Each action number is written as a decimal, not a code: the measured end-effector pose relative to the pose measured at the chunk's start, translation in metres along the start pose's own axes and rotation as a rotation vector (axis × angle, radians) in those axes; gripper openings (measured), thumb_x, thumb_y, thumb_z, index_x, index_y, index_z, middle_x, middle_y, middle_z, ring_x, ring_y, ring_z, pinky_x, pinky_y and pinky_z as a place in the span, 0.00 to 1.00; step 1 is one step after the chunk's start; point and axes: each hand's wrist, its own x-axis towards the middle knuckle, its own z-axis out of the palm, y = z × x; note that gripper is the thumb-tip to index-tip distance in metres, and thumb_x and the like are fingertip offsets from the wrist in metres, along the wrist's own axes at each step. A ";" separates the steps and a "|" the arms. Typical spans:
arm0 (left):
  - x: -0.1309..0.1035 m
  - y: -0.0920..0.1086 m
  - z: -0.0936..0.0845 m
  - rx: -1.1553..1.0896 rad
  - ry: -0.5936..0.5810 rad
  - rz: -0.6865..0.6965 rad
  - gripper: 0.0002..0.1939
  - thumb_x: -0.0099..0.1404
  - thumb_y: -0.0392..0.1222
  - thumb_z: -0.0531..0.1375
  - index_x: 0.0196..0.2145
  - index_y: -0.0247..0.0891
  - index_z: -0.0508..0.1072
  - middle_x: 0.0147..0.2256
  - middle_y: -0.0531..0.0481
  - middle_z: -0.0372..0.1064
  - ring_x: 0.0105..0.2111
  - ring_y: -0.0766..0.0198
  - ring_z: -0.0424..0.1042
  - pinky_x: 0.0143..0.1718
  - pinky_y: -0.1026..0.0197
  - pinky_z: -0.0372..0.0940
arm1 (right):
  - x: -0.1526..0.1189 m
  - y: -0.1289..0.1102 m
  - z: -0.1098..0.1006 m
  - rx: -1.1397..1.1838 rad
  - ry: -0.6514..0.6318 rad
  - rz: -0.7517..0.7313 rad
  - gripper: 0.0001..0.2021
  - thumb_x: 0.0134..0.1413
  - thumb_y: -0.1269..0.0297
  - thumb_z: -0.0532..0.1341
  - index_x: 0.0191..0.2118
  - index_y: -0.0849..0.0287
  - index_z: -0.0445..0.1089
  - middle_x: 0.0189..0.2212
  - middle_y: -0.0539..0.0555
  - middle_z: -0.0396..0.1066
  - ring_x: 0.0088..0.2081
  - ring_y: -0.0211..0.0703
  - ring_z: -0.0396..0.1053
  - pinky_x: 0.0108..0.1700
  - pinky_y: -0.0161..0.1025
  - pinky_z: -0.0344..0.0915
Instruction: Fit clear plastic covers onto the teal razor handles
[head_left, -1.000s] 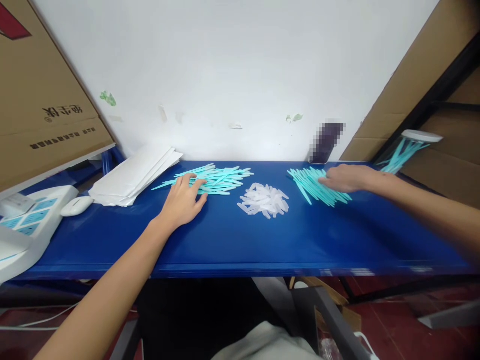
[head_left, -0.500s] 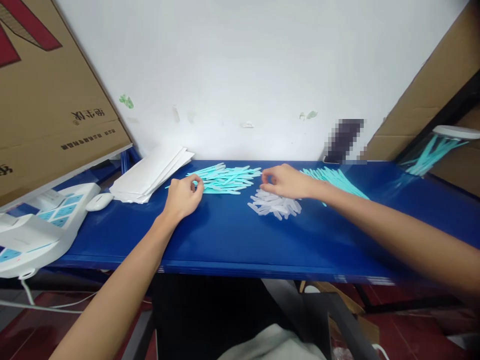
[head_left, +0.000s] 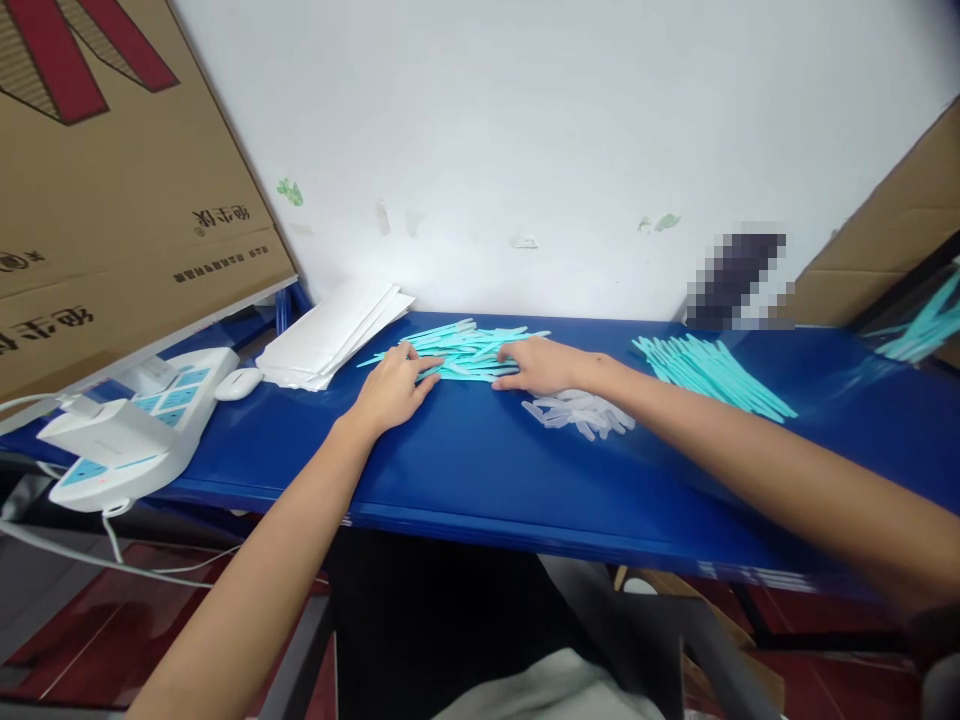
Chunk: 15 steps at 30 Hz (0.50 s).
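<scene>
A heap of thin turquoise sticks (head_left: 469,345), several with pale, whitish tips, lies on the blue table near the wall. At its left side my left hand (head_left: 394,388) has its fingers stretched out over the sticks, touching them. My right hand (head_left: 541,365) reaches into the heap's right end, thumb and fingers apart around the stick ends. Under and in front of that wrist is a small pile of short translucent sleeve-like pieces (head_left: 581,412). Farther right, a second batch of turquoise sticks (head_left: 712,375) lies side by side, partly behind my right forearm.
White papers or envelopes (head_left: 330,335) are stacked left of the heap. Nearby are a white earbud-like case (head_left: 238,384) and a power strip (head_left: 187,420) with plugs and cables. A large cardboard box (head_left: 135,190) stands left; more turquoise sticks (head_left: 926,320) are at far right.
My right hand has come down from above the translucent pieces onto the stick heap. My left hand's fingers have uncurled and spread onto the sticks. The view has shifted left.
</scene>
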 end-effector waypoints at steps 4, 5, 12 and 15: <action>0.000 -0.004 0.004 -0.018 0.058 0.070 0.19 0.72 0.48 0.55 0.52 0.42 0.80 0.45 0.41 0.61 0.45 0.50 0.63 0.52 0.46 0.64 | 0.006 0.003 -0.002 0.028 -0.032 -0.005 0.27 0.62 0.50 0.63 0.59 0.65 0.68 0.50 0.65 0.76 0.48 0.55 0.73 0.41 0.41 0.64; 0.000 -0.005 0.005 -0.025 0.065 0.076 0.17 0.72 0.47 0.56 0.51 0.42 0.80 0.45 0.41 0.61 0.46 0.50 0.63 0.53 0.45 0.64 | 0.008 0.003 -0.004 0.034 -0.040 -0.007 0.27 0.61 0.50 0.64 0.58 0.64 0.69 0.48 0.64 0.76 0.46 0.53 0.73 0.40 0.40 0.63; 0.003 0.003 -0.004 -0.121 0.197 0.094 0.13 0.73 0.45 0.55 0.44 0.40 0.79 0.46 0.42 0.64 0.47 0.52 0.64 0.55 0.47 0.64 | 0.013 -0.004 -0.012 0.075 -0.162 -0.049 0.14 0.57 0.52 0.66 0.37 0.60 0.75 0.31 0.54 0.76 0.31 0.43 0.70 0.31 0.37 0.60; -0.001 0.020 -0.015 -0.223 0.547 -0.003 0.13 0.75 0.47 0.53 0.45 0.40 0.74 0.47 0.41 0.66 0.50 0.55 0.67 0.52 0.51 0.67 | 0.011 -0.011 -0.011 0.049 -0.158 -0.079 0.12 0.60 0.56 0.63 0.35 0.60 0.74 0.30 0.55 0.76 0.31 0.43 0.70 0.31 0.38 0.60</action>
